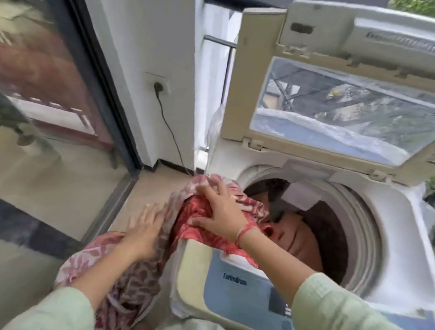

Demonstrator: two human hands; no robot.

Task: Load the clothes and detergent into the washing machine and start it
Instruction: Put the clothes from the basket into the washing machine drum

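A top-loading washing machine [403, 235] stands at the right with its lid [356, 80] raised. Dark and brownish clothes lie in its drum [322, 231]. A red and pink patterned cloth [203, 233] hangs over the machine's left front corner and trails down its side. My right hand [221, 214] presses down on the top of this cloth at the drum's rim, fingers spread. My left hand [143, 232] lies flat against the hanging part of the cloth, fingers apart. No detergent is in view.
The blue control panel [259, 291] runs along the machine's front edge. A wall socket [160, 86] with a black cable sits on the white pillar behind. A glass sliding door [44, 77] fills the left side. Tiled floor lies between door and machine.
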